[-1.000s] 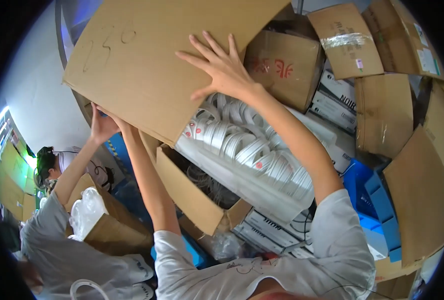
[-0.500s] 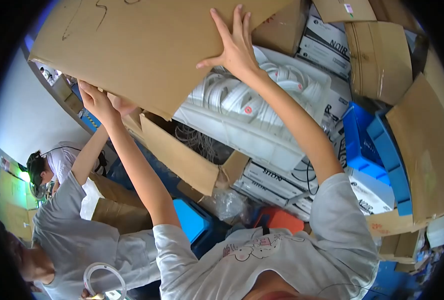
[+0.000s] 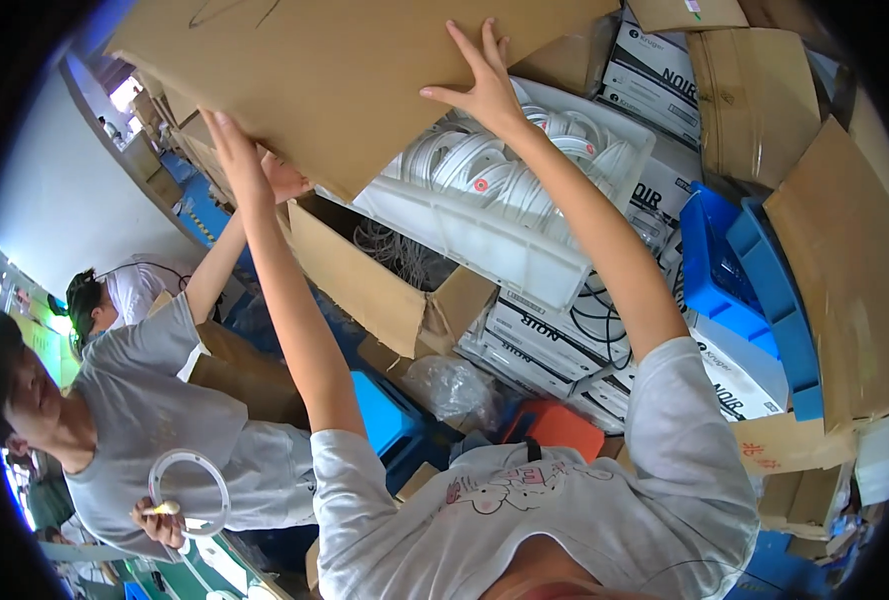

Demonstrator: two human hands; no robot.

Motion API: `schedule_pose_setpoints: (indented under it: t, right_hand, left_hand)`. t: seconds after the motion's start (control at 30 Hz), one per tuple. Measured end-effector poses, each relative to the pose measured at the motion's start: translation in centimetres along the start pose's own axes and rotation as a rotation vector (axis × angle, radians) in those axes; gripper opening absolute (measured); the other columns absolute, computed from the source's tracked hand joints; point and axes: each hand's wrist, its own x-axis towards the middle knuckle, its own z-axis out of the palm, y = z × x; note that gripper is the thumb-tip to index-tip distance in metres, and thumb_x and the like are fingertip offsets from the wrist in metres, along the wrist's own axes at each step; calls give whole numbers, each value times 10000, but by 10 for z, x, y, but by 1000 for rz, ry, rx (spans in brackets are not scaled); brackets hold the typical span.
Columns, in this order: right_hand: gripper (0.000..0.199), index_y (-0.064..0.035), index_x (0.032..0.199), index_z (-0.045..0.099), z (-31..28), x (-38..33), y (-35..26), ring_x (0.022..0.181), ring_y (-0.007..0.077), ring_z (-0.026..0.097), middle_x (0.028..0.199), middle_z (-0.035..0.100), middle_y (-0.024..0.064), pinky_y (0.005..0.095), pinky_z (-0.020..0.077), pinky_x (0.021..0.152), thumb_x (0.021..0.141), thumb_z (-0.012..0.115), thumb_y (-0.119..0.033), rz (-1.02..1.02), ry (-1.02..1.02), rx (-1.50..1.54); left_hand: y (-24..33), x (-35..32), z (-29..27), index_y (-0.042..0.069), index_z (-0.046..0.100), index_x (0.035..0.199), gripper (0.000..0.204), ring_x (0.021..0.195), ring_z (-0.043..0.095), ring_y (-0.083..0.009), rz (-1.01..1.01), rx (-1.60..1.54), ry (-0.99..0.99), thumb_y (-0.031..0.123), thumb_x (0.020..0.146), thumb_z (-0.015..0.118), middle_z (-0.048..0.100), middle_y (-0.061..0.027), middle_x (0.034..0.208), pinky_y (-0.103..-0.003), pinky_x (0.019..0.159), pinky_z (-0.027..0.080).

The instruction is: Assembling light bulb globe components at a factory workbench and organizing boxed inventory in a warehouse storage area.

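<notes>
And the big brown carton (image 3: 335, 90) is up high, overlapping the white bin (image 3: 465, 237) in view, not yet let go: right hand (image 3: 490, 95) splayed ungripping on its face, left hand (image 3: 240, 160) at its edge, grip unclear, resting or not, can't tell!

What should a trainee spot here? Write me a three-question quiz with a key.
1. Which of the wearer's two hands is spread with its fingers apart against the large cardboard?
2. True or false: the white plastic bin is empty.
3. What is in the lower hand of the co-worker in grey?
a) a blue bin
b) a white ring
c) a black cable

Key: 1. The right hand. 2. False: white coils lie in it. 3. b.
</notes>
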Motion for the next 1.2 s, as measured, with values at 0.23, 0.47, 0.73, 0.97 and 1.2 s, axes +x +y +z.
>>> schedule_pose_setpoints:
  t: [0.23,0.47,0.73,0.97,1.2]
  right_hand:
    - [733,-188,1296,402,-6,-16,0,1295,430,95,1386,124,294,447,195,1034,668,723,-387,36,145,139]
    - [646,-172,1296,402,-6,-35,22,1313,362,129,1385,154,286,408,212,1031,733,681,-322,69,174,187]
    - [575,-216,1276,432,-65,-59,35,1279,317,269,1375,249,238,373,298,985,755,654,-313,183,-32,111]
    - [419,-83,1102,534,-161,-165,73,944,238,527,1050,555,120,298,417,765,746,665,-263,320,189,-211]
    - [549,14,893,486,-165,-222,49,673,126,484,762,510,52,252,411,598,679,714,-437,829,215,121]
  left_hand:
    - [27,-11,31,16,37,1381,882,1155,401,-200,202,-84,-100,179,781,663,356,-168,1315,-271,936,333]
    - [19,-30,49,6,106,1373,880,1126,450,-258,259,83,-10,245,755,686,355,-222,1309,-310,887,400]
    - [15,-52,70,-3,168,1360,845,1153,419,-231,307,82,32,194,739,707,340,-203,1325,-295,914,370]
    - [21,-73,84,-19,200,1345,800,1161,419,-250,209,312,206,268,768,674,380,-222,1293,-302,936,344]
    - [12,-154,86,-17,144,1353,838,1311,80,-383,407,741,402,286,763,656,114,-273,1394,-492,1050,95]
